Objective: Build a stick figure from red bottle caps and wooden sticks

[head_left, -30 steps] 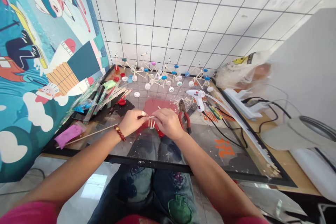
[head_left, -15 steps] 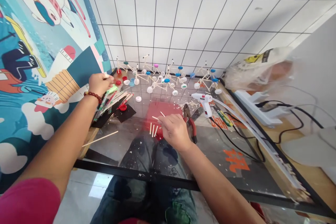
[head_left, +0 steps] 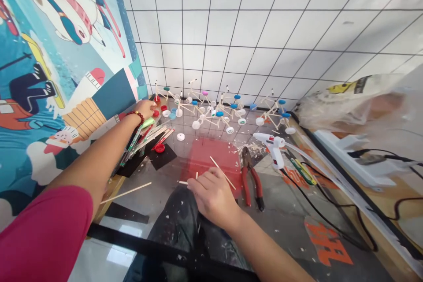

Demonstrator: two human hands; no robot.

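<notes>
My left hand point(head_left: 145, 109) reaches to the back left of the table, by red bottle caps point(head_left: 155, 113). Its fingers are bent together; whatever lies between them is too small to make out. My right hand point(head_left: 211, 189) is over the near edge of a red mat point(head_left: 205, 154), fingers closed on a short wooden stick point(head_left: 183, 182). A longer stick point(head_left: 223, 173) lies on the mat just past its knuckles. Behind stand several small stick frames with blue, white, green and pink caps point(head_left: 220, 114). Red-handled pliers point(head_left: 246, 185) lie right of the mat.
A white glue gun point(head_left: 272, 145) with a black cable and a green cutter point(head_left: 306, 172) lie at the right. Pens and sticks point(head_left: 148, 134) are piled at the left. Behind the power strip point(head_left: 353, 158) sits a plastic bag point(head_left: 350, 101). A tiled wall closes the back.
My left hand has moved away towards the red caps, and the white piece it held no longer shows. My right hand has come nearer the front edge. The camera view has shifted.
</notes>
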